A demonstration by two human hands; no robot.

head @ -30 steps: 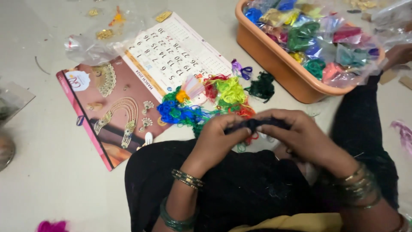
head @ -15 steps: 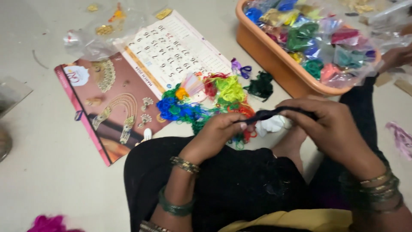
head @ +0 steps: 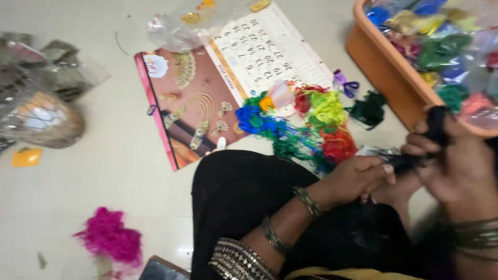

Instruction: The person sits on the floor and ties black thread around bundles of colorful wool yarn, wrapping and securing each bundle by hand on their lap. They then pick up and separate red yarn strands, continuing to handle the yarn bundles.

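Both my hands grip one black thread bundle (head: 415,158) just below the orange tub (head: 386,70).

My left hand (head: 358,179) pinches its lower end with closed fingers; my right hand (head: 451,166) closes round its upper end. The bundle is soft, fibrous and dark. Left of the tub lie tangled coloured threads (head: 306,122), a glossy calendar sheet (head: 228,83) and a fluffy magenta tuft (head: 111,238), well apart.

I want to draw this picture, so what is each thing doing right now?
Left hand: pinching the black thread.
Right hand: gripping the black thread.
Black thread: stretched between both hands.
Orange tub: full of bagged coloured threads.
Colourful thread pile: tangled on the floor.
Calendar: lying flat.
Pink tuft: loose on the floor.
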